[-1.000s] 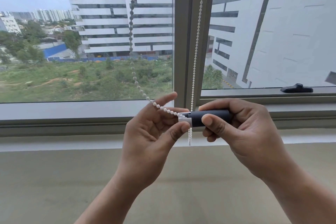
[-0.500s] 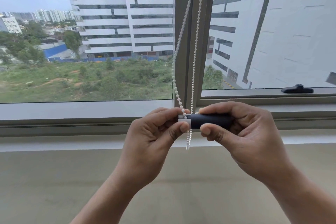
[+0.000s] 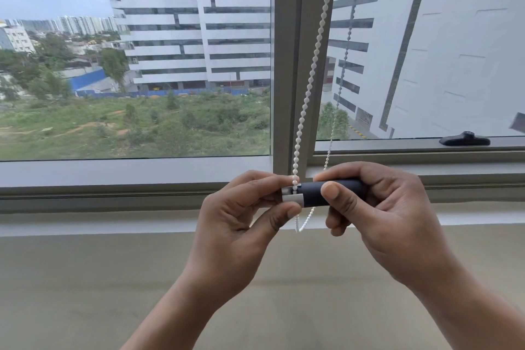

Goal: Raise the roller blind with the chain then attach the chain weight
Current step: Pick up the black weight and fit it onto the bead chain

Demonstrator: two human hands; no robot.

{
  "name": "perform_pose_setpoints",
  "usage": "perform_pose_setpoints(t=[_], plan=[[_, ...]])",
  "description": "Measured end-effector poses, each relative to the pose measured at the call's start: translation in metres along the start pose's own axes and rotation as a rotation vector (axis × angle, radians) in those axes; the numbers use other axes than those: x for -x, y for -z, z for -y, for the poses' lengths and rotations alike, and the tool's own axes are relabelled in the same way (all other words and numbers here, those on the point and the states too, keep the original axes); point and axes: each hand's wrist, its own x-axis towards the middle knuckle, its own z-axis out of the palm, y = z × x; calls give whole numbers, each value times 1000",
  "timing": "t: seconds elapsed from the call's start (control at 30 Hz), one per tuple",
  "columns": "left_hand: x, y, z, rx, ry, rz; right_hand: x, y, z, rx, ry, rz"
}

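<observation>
A white bead chain (image 3: 312,71) hangs down in front of the window's upright frame, with a second strand behind it to the right. The chain weight (image 3: 311,194) is a dark cylinder with a white end cap, held level at sill height. My right hand (image 3: 375,216) grips its dark body. My left hand (image 3: 244,216) pinches the white cap, where the front strand meets a slot. A short loop of chain dangles below the weight. The blind itself is out of view.
A grey window frame (image 3: 287,65) splits two panes. A black window handle (image 3: 464,140) lies on the right sill rail. A beige ledge (image 3: 85,293) stretches below my hands.
The front strand swung from slanting left across the pane to hanging nearly straight over the cap. My left hand closed in on the cap. The right hand barely moved.
</observation>
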Motion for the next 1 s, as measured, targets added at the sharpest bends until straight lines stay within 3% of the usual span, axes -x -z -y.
perform_pose_setpoints(t=[0.3,0.57,1.0], plan=[[-5,2,-3,-88,105,83,4,0,-3,-9,84,-8],[-2,-2,-9,-253,57,66,7,2,-2,3,119,7],[9,-14,-14,-88,126,4,13,9,-4,162,325,47]])
